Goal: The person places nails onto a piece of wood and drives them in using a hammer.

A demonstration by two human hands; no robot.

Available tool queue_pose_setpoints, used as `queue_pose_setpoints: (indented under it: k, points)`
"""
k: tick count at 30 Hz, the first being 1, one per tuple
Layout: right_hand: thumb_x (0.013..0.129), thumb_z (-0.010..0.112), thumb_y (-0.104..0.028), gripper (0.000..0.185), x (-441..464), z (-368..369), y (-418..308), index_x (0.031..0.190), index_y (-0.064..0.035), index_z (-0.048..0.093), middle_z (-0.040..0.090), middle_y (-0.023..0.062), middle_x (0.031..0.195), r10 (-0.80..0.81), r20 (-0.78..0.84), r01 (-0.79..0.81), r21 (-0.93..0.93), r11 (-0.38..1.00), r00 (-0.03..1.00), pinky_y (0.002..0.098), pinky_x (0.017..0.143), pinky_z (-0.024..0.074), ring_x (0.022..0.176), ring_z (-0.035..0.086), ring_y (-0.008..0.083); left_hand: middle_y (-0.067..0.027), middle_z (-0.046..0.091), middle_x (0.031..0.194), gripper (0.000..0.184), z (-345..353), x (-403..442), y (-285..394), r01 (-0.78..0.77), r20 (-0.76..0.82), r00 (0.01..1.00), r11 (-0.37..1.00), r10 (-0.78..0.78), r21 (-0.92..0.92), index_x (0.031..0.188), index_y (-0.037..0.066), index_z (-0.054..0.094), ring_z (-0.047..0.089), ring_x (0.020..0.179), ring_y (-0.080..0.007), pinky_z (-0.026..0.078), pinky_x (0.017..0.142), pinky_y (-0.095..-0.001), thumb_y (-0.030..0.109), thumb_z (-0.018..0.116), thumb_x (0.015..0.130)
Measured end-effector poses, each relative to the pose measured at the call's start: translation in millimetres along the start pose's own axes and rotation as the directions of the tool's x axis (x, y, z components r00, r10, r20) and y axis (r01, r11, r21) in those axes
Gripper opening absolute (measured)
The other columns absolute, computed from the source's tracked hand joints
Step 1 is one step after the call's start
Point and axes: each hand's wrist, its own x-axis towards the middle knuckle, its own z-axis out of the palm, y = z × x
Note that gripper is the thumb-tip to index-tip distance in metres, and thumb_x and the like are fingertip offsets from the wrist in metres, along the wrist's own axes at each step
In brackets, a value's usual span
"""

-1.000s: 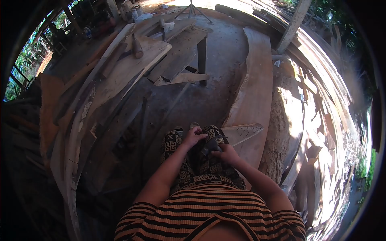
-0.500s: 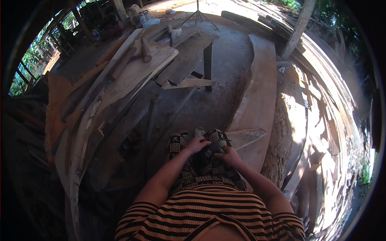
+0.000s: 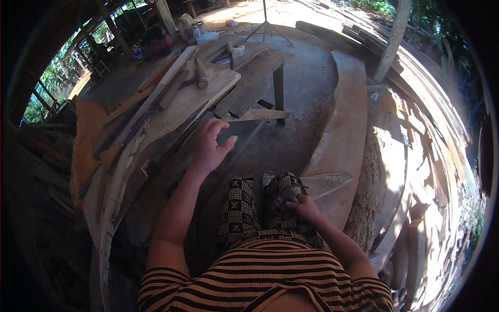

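My left hand (image 3: 210,146) is raised over the floor in front of the workbench, its fingers apart and nothing in them. My right hand (image 3: 305,209) rests low by my right thigh, fingers closed round a small dark object (image 3: 286,195) whose kind I cannot make out. Patterned trousers (image 3: 240,208) show behind and below the hands. Beyond the left hand, a round wooden mallet-like tool (image 3: 201,76) lies on a pale board (image 3: 179,104), with another handled tool (image 3: 230,53) further back.
A low wooden bench (image 3: 254,73) stands ahead. On the right, a long plank (image 3: 347,114) leans beside a rough-barked log (image 3: 366,192) and stacked boards (image 3: 421,171). Long timber pieces (image 3: 112,182) crowd the left. A tripod stand (image 3: 265,28) and a post (image 3: 393,41) rise further back.
My left hand has left the dark object, moved forward and to the left, and opened. My right hand still holds the dark object. The view has shifted slightly.
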Motion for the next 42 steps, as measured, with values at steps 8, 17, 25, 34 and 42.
queue_pose_setpoints:
  k: [8, 17, 25, 34, 42]
  points:
    - [0.084, 0.068, -0.026, 0.031, -8.8, -2.1, -6.0, 0.094, 0.0028, 0.062, 0.062, 0.0057, 0.074, 0.025, 0.017, -0.027, 0.124, 0.992, 1.0, 0.0299, 0.055, 0.0464, 0.061, 0.058, 0.0148, -0.0165, 0.034, 0.139, 0.073, -26.3, 25.5, -64.0, 0.027, 0.04, 0.997, 0.787, -0.066, 0.616, 0.136, 0.016, 0.039, 0.023, 0.137, -0.0375, 0.021, 0.106, -0.0595, 0.036, 0.073, 0.074]
    - [0.085, 0.067, -0.029, 0.038, -4.9, -4.6, 12.5, 0.097, 0.0064, 0.063, 0.064, 0.0092, 0.078, -0.004, -0.062, 0.024, 0.318, 0.948, 0.998, 0.0315, 0.066, 0.0476, 0.07, 0.06, 0.0173, -0.0106, 0.027, 0.148, 0.094, -9.7, 14.1, -80.2, 0.06, 0.141, 0.949, 0.601, -0.282, 0.797, 0.149, 0.031, 0.017, 0.018, 0.142, -0.0317, 0.022, 0.103, -0.068, 0.039, 0.073, 0.074]
    - [0.089, 0.062, -0.035, 0.036, -2.8, -78.2, 13.2, 0.079, 0.0002, 0.059, 0.05, 0.002, 0.057, 0.058, -0.462, 0.09, 0.291, 0.952, 0.885, 0.0279, 0.042, 0.0369, 0.046, 0.047, 0.0083, -0.0066, 0.031, 0.147, 0.088, 10.5, 7.5, -99.7, -0.008, 0.08, 0.978, 0.349, -0.193, 0.937, 0.149, 0.033, 0.016, 0.031, 0.136, -0.0293, 0.037, 0.093, -0.0608, 0.043, 0.067, 0.079]
    - [0.084, 0.061, -0.041, 0.044, 5.9, -99.7, 58.2, 0.102, -0.0014, 0.065, 0.063, 0.0183, 0.071, -0.051, -0.613, -0.092, -0.199, 0.976, 0.788, 0.0418, 0.066, 0.0472, 0.072, 0.064, 0.0339, -0.0019, 0.036, 0.144, 0.077, 15.5, 8.9, -110.2, 0.016, 0.022, 0.99, 0.267, -0.136, 0.964, 0.147, 0.035, 0.024, 0.038, 0.132, -0.0265, 0.042, 0.09, -0.0547, 0.045, 0.063, 0.082]
    - [0.084, 0.06, -0.04, 0.037, 22.7, -86.9, 65.1, 0.103, -0.0079, 0.064, 0.066, 0.0189, 0.08, -0.145, -0.506, -0.147, -0.494, 0.857, 0.85, 0.0471, 0.072, 0.0473, 0.082, 0.063, 0.0386, -0.0015, 0.037, 0.143, 0.078, 15.2, 8.5, -114.7, 0.004, 0.02, 0.996, 0.271, -0.085, 0.962, 0.147, 0.035, 0.025, 0.041, 0.13, -0.026, 0.043, 0.088, -0.0533, 0.046, 0.064, 0.08]
